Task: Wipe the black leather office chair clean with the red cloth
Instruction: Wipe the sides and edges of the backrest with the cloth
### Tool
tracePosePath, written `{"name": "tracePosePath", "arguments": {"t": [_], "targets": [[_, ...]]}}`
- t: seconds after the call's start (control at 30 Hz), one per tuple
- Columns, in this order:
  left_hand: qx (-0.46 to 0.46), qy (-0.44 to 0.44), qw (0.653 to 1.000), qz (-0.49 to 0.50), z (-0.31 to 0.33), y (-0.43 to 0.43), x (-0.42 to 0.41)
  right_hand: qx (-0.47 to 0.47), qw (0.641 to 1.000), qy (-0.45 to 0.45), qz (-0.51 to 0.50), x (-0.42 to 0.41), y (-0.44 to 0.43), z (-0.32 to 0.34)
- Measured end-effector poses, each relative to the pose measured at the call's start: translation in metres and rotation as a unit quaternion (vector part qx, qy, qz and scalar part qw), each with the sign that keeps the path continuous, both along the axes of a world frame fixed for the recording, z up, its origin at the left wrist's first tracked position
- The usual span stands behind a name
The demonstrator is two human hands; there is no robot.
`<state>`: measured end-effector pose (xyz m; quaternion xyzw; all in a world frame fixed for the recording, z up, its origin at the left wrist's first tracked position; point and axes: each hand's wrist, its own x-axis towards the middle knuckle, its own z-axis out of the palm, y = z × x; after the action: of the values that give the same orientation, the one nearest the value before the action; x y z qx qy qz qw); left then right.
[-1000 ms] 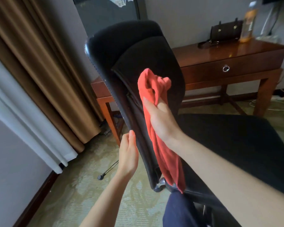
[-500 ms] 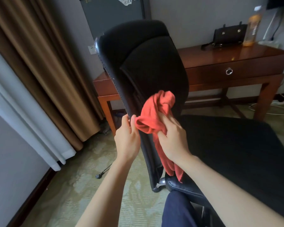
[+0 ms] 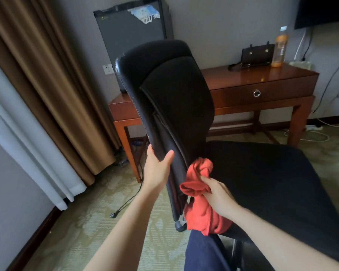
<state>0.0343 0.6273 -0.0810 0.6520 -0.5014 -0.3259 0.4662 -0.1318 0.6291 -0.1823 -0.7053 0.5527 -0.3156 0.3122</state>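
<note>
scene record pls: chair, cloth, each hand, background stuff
chair: black office chair, seen from the side
left hand: left hand grips the side edge of the backrest, thumb on the front face
right hand: right hand grips the red cloth
cloth: bunched, low on the backrest near the seat; tail hangs down
background: wooden desk with black bag and bottle; mini fridge
</note>
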Motion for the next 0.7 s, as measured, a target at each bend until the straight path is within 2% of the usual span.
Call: {"name": "tracePosePath", "arguments": {"t": [0.13, 0.23, 0.3, 0.4, 0.5, 0.6, 0.7], "targets": [[0.099, 0.004, 0.993, -0.062, -0.028, 0.04, -0.027, 0.028, 0.998, -0.018, -0.051, -0.01, 0.01, -0.006], [0.15, 0.125, 0.971, -0.137, -0.031, 0.056, -0.041, -0.023, 0.998, -0.04, -0.04, -0.014, 0.016, 0.016], [0.109, 0.141, 0.971, -0.162, -0.018, 0.057, -0.045, -0.071, 0.996, -0.059, -0.008, -0.019, 0.022, 0.039], [-0.001, 0.142, 0.969, -0.204, 0.014, 0.055, -0.052, -0.151, 0.985, -0.077, 0.024, -0.025, 0.028, 0.079], [-0.094, 0.135, 0.967, -0.195, 0.044, 0.053, -0.057, -0.213, 0.969, -0.124, 0.021, -0.034, 0.031, 0.114], [-0.169, 0.118, 0.957, -0.205, 0.062, 0.052, -0.062, -0.243, 0.957, -0.156, -0.003, -0.041, 0.031, 0.126], [-0.191, 0.114, 0.945, -0.242, 0.068, 0.054, -0.065, -0.231, 0.95, -0.21, -0.027, -0.043, 0.036, 0.122]]}}
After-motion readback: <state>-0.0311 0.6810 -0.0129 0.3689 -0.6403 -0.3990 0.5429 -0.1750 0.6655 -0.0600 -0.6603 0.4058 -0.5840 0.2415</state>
